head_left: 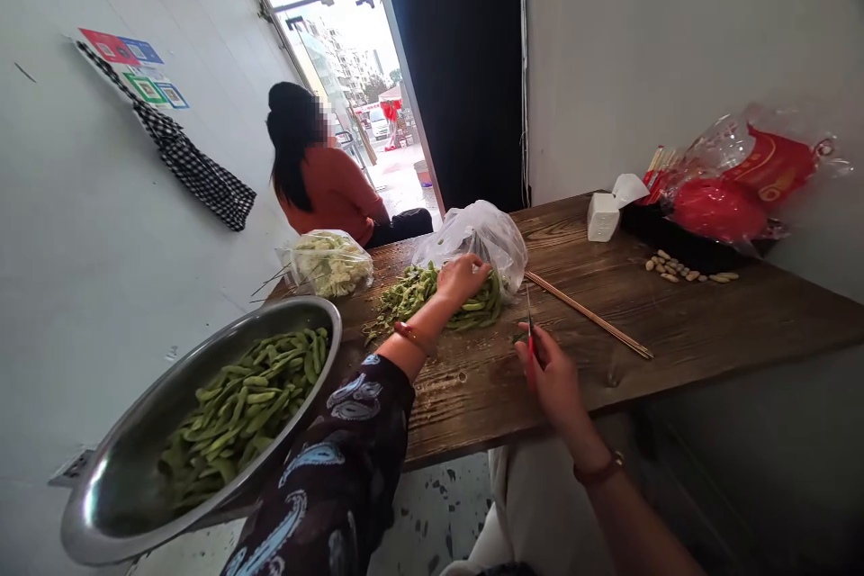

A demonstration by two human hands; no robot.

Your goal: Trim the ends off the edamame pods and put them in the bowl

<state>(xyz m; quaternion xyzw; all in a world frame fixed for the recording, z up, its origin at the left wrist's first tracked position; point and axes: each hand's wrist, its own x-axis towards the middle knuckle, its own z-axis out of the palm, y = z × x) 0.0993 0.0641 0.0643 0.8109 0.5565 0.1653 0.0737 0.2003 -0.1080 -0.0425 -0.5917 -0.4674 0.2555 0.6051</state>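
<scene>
Green pods partly hidden behind left hand; contact unclear

Bowl L of pod pile; sticks R.

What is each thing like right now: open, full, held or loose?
Left hand: over the pod pile; grip unclear
Right hand: holding scissors
Scissors: held, open or shut unclear
Bowl: partly filled with green pods
Pod pile: loose on the table
Cauliflower: bagged
Sticks: lying down
Peanuts: loose, in shells
</scene>
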